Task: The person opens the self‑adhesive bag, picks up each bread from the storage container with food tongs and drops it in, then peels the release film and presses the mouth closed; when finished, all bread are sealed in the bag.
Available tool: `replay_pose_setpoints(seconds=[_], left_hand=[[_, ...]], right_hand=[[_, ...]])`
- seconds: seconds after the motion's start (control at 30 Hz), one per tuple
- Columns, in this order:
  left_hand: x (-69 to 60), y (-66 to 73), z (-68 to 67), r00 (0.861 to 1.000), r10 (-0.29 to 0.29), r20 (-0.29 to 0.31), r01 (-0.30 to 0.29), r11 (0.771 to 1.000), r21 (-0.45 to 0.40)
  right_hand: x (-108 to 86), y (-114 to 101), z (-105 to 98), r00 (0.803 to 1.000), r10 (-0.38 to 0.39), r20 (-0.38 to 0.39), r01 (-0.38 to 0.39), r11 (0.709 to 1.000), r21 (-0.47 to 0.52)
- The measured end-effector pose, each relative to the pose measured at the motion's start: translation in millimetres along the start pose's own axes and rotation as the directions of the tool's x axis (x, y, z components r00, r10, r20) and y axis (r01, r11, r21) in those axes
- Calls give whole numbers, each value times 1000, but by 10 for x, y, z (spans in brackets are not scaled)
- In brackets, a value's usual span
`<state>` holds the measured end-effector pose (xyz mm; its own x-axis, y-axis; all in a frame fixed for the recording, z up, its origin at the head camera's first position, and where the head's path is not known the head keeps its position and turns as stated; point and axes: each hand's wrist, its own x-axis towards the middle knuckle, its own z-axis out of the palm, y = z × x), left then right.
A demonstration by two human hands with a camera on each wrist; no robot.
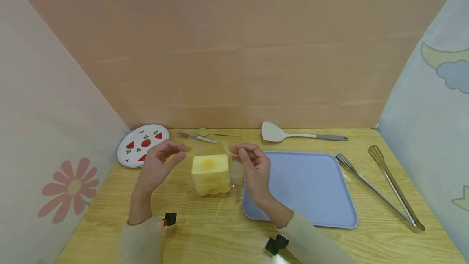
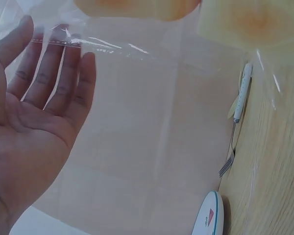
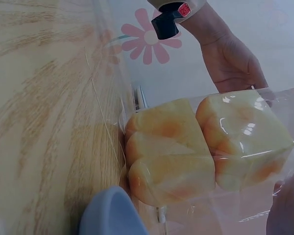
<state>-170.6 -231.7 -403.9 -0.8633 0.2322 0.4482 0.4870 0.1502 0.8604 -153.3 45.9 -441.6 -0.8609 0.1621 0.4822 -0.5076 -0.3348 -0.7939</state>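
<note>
A clear plastic bag [image 3: 245, 208] surrounds two pieces of bread, one on top of the other. The upper bread [image 1: 210, 163] is a pale block with a browned patch; the lower bread [image 3: 169, 152] has rounded humps. My left hand [image 1: 155, 168] is at the bag's upper left, its fingers slightly bent at the film's edge. Through the film, those fingers [image 2: 51, 73] show in the left wrist view. On the opposite side, my right hand [image 1: 256, 170] pinches the bag's upper edge between thumb and fingers. Only part of that hand appears in the right wrist view.
A blue tray [image 1: 300, 190] lies right of the bread, with metal tongs [image 1: 388, 190] beyond. Behind the tray is a white spatula [image 1: 272, 132]. A fruit-patterned plate [image 1: 128, 135], a fork [image 1: 198, 137] and a gold spoon [image 1: 223, 135] are at the back left of the wooden table [image 1: 176, 231].
</note>
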Motion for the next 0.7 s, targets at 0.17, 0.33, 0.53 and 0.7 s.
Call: replay_pose_setpoints(seconds=[0.17,0.33,0.53,0.7], left_hand=[[12,5,34,998,-24,-64,26,999,26],[13,-14,13,991,-42,-124,44,999,17],[9,-80,-40,988,-53,-148,49,998,-34],[9,-144,-69,984,-78,-159,64,994,-88]], right_hand=[[36,17,-33,999,-4,-33,2,997,-72],[96,26,-87,998,-23,-56,11,981,-196],[195,50,-174,1000,-1,-19,-3,982,-189],[287,29,-290,998,24,54,-10,967,-255]])
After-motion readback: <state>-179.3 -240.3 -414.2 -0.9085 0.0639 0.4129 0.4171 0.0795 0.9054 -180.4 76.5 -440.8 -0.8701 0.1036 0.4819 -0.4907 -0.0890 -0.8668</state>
